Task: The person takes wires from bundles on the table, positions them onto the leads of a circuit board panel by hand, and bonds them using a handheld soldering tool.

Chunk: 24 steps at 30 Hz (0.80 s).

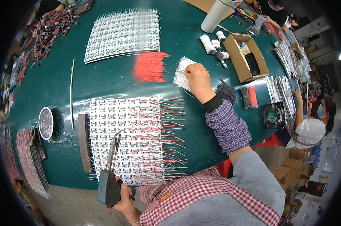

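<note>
My left hand (125, 201) grips a dark green soldering gun (108, 188). Its metal tip points up over a panel of small white circuit boards (110, 150). Red and white wires stick out from the panel's right side. Farther off, my right hand (199, 80) is at a pile of white wires (181, 73), its fingers bent down and pressed together on them; the fingertips are partly hidden. Left of that pile lies a bundle of red wires (151, 67), and dark grey wires (227, 91) lie beside my right wrist.
A stacked board panel (123, 34) lies at the back. A dark bar (84, 143), a solder wire (72, 94) and a round metal bowl (46, 123) are at left. A cardboard box (245, 56) and small fan (274, 115) stand at right. Another person (309, 128) sits there.
</note>
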### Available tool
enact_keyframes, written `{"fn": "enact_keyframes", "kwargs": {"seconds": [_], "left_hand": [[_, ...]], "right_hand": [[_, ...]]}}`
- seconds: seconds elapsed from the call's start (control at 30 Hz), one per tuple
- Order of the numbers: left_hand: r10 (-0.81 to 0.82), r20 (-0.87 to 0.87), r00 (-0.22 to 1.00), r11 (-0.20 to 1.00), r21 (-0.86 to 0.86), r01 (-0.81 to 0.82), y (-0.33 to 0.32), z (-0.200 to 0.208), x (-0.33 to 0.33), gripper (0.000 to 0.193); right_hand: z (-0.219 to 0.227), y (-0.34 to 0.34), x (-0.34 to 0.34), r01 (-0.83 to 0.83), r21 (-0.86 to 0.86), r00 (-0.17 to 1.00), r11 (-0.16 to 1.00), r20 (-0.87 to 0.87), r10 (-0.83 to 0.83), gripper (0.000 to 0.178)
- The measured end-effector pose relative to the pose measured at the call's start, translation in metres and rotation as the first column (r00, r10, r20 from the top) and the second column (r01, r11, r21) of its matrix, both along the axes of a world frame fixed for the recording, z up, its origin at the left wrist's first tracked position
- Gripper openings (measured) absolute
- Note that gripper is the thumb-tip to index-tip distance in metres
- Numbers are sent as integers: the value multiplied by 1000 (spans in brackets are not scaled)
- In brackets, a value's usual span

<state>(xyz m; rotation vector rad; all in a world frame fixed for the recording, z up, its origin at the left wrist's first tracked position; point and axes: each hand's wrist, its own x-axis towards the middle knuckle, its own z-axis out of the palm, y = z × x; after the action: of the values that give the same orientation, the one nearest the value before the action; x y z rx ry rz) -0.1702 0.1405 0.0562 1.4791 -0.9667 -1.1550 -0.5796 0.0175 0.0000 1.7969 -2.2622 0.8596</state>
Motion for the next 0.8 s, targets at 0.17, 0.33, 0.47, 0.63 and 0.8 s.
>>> {"fn": "enact_keyframes", "kwargs": {"seconds": [0.17, 0.33, 0.47, 0.63, 0.8], "left_hand": [[-7, -25, 1000, 1000, -14, 6, -6, 4, 1, 35], [-85, -17, 996, 996, -36, 84, -9, -3, 13, 38], [-98, -47, 994, 993, -64, 95, -17, 6, 11, 40], [-114, -69, 991, 986, -131, 104, -30, 12, 12, 39], [-97, 55, 994, 969, -223, 107, -36, 5, 12, 42]], "right_hand": [[8, 0, -1, -66, -21, 994, 998, -87, 64, 10], [24, 2, -1, -92, 59, 988, 994, -119, 99, 20], [61, 2, 9, -190, 135, 962, 972, -174, 212, 16], [97, -20, 53, -294, 430, 788, 853, -397, 472, 12], [67, -39, 82, -235, 610, 646, 757, -483, 590, 7]]}}
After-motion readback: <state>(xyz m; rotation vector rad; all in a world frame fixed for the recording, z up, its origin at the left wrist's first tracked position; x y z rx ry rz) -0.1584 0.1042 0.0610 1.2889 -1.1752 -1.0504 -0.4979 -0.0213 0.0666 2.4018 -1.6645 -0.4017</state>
